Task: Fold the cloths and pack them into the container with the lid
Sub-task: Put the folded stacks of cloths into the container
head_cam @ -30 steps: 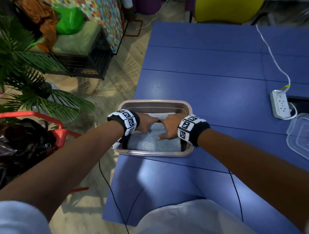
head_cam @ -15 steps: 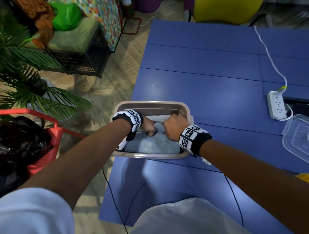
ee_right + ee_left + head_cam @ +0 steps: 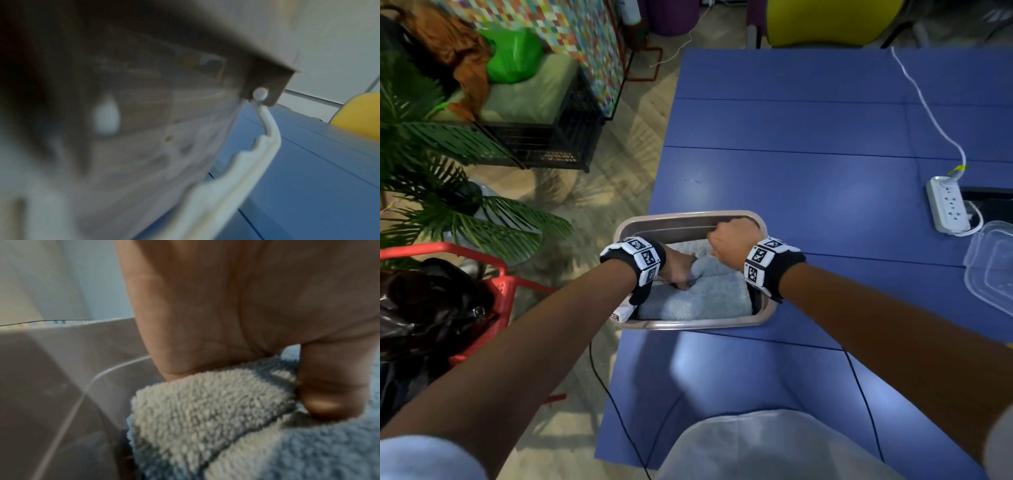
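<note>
A fold of the blue-grey cloth [image 3: 216, 415] is pinched by the left hand [image 3: 677, 270], thumb and curled fingers [image 3: 331, 394] closed on its near-left part; the grip is tight and seen clearly in the left wrist view. The right hand [image 3: 732, 241] is held as a fist over the far-right corner of the container [image 3: 688, 323]; what, if anything, is gripped cannot be told, since its fingers are hidden from the head view and the right wrist view is blurred, showing only the container's outer wall [image 3: 144, 129] and a white hinged handle [image 3: 242, 170].

The cloth is packed inside the container, filling most of its floor. A second, paler layer [image 3: 690, 246] seems to lie under it at the far side, though two cloths cannot be confirmed. A narrow dark gap is left along the right wall; the far inner wall is bare above the cloth.

The container sits at the near-left edge of the blue table [image 3: 808, 178], its left rim about level with the table edge. Wide bare tabletop is seen far and right of it. One clear lid [image 3: 993, 270] lies at the right edge, well apart from the container, with one white power strip [image 3: 947, 205] just beyond it.

Counted: one container, one lid, one power strip, two hands.
</note>
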A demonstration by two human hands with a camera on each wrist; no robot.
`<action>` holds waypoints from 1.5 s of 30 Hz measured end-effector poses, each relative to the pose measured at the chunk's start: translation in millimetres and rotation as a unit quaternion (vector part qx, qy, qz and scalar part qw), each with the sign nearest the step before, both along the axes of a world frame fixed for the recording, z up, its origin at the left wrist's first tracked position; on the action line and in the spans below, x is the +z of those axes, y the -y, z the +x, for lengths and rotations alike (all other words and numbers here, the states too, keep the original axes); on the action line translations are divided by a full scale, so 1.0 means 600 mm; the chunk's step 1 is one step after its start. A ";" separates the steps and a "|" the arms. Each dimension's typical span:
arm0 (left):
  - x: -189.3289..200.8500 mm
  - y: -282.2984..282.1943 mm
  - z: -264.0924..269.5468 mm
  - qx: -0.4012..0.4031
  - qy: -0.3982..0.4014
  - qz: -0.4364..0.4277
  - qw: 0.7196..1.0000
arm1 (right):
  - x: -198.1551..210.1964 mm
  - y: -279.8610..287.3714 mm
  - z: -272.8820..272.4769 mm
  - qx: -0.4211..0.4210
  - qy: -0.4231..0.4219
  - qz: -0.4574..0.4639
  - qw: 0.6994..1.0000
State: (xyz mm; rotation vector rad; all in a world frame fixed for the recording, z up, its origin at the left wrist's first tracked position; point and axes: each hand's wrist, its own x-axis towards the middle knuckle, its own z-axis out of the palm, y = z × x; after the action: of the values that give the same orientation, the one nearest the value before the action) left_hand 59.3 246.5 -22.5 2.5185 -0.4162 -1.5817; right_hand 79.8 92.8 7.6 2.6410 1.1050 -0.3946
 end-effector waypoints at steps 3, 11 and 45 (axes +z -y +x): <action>0.004 -0.007 -0.002 0.002 0.011 0.005 1.000 | -0.004 -0.004 -0.002 0.020 -0.018 -0.031 0.999; -0.015 -0.012 0.018 0.073 0.009 0.005 0.997 | 0.017 0.011 -0.002 -0.059 -0.018 0.035 0.998; 0.126 -0.009 -0.010 -0.091 0.267 0.196 0.939 | 0.026 0.106 -0.006 -0.081 -0.109 0.341 0.930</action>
State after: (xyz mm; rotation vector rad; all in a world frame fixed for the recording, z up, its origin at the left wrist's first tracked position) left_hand 53.1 252.2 53.0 3.3101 -0.4341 -1.0837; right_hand 76.0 29.1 23.1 3.3823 1.2731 -0.3974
